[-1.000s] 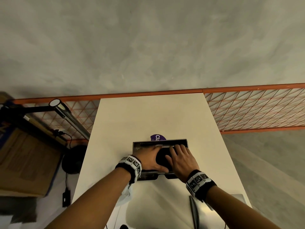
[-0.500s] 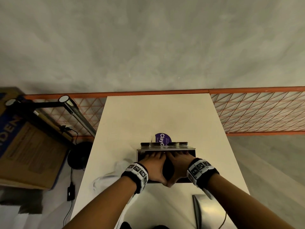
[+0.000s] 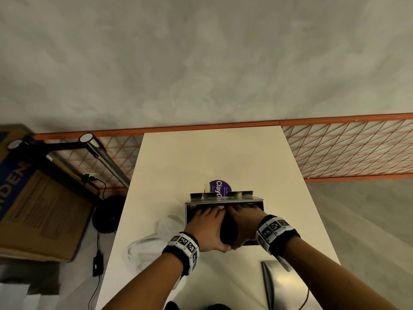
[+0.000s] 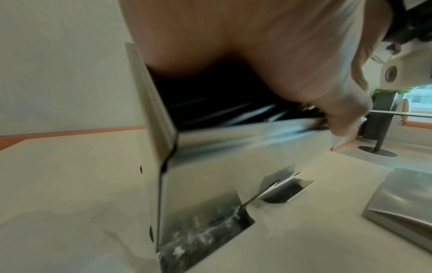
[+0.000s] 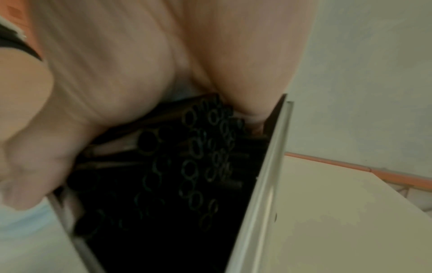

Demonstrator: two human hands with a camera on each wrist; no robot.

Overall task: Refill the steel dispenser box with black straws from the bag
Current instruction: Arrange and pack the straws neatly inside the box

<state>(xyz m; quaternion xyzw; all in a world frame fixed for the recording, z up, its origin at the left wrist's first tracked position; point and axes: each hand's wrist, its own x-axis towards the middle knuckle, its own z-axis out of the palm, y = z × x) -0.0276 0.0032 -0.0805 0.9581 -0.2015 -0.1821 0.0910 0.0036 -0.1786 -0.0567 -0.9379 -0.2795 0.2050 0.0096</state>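
The steel dispenser box [image 3: 223,201] stands open-topped in the middle of the cream table [image 3: 212,157]. A thick bundle of black straws [image 3: 229,231] lies inside it, along its length. My left hand [image 3: 205,227] and right hand [image 3: 245,220] cup the bundle from either side, fingers reaching down into the box and thumbs meeting at the near edge. In the left wrist view the left hand [image 4: 280,55] covers the straws [image 4: 222,110] above the box wall [image 4: 233,166]. The right wrist view shows the right hand [image 5: 117,64] over the open straw ends [image 5: 198,157].
A crumpled clear plastic bag [image 3: 152,240] lies on the table left of the box. The steel lid [image 3: 288,285] rests at the near right. A purple round label [image 3: 220,186] lies just behind the box. Orange mesh fencing [image 3: 346,153] runs beyond the table.
A second ago both hands lay flat on top of the straws. They have since turned inward and closed round the bundle, thumbs together at the near edge. My viewpoint also shifted.
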